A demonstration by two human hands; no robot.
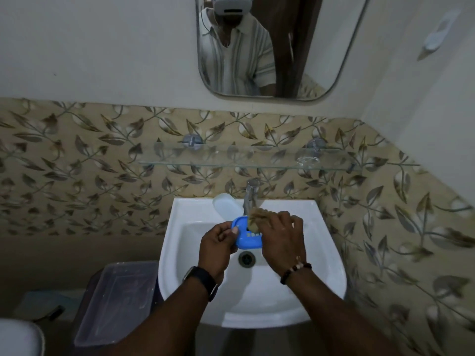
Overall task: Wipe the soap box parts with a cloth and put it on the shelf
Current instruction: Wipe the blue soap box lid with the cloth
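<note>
Over the white sink (318, 242), my left hand (218, 246) grips the left edge of a blue soap box part (246, 238) with slots in it. My right hand (281, 235) holds a brownish cloth (254, 218) bunched against the part's upper right side. A translucent white soap box part (226, 205) rests on the sink's back rim, left of the tap. The glass shelf (231, 163) runs along the tiled wall above the tap.
A chrome tap (251, 195) stands at the back of the sink, just behind the cloth. The drain (246, 258) lies below my hands. A clear lidded bin (115, 301) sits lower left. A mirror (321, 47) hangs above, with a white wall hook (437, 34) to the right.
</note>
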